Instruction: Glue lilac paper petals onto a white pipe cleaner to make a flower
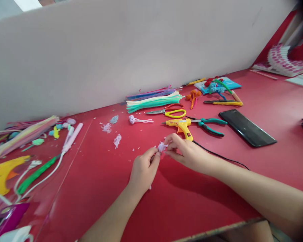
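Note:
Between my two hands, above the red table point(103, 201), is a small lavender pipe-cleaner flower point(162, 147). My left hand point(143, 169) pinches its lower side between thumb and fingers, and a pale stem end pokes out below that hand. The curled fingertips of my right hand point(183, 151) grip the flower's right edge. Just beyond my right hand lies a yellow hot glue gun point(180, 125). A similar lavender pipe-cleaner flower point(138, 120) with stems rests farther back. Lavender fuzz clippings point(117, 141) lie to the left.
Scissors point(175, 111), teal-handled pliers point(212, 124) and a black phone point(246, 127) lie behind and right. Bundled pipe cleaners point(154, 102) sit by the pale partition point(141, 50). At left are a second yellow glue gun point(5, 173), a pink styling iron point(72, 137) and white cords.

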{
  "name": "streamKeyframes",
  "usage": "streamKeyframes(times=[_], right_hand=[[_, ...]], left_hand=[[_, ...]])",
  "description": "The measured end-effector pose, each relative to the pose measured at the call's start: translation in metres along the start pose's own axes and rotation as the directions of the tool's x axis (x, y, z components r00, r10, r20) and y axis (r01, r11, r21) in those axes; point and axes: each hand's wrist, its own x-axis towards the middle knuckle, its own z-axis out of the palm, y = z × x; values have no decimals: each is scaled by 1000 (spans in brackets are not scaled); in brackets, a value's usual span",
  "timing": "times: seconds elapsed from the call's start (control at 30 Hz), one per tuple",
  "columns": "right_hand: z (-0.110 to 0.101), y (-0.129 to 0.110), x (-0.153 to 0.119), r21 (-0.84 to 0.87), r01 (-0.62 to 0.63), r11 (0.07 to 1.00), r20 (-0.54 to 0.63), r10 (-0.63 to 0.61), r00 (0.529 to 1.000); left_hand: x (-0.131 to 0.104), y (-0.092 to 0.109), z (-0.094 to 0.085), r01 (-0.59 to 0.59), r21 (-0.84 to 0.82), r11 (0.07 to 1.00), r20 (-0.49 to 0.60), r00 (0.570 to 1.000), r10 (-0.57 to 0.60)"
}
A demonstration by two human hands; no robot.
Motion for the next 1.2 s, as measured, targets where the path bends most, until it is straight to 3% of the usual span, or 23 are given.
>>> streamKeyframes(times=[0.37, 0.5, 0.67, 0.87, 1.2], right_hand=[[-3, 0, 1, 5, -20, 1000, -1, 20, 1000], [-2, 1, 1, -56, -4, 998, -80, 0, 997], [-4, -2, 0, -186, -32, 982, -147, 5, 989], [-3, -1, -1, -343, 53, 938, -131, -103, 986], [-2, -7, -2, -287, -3, 958, -155, -44, 987]], left_hand=[[-2, 5, 0, -12, 20, 1000, 46, 999, 11], [-1, 6, 2, 57, -132, 990, 103, 994, -44], [1, 7, 3, 230, -402, 886, 251, 959, -135], [1, 6, 2, 236, -461, 855, 260, 958, -124], [0, 8, 3, 234, -460, 857, 253, 959, -127]])
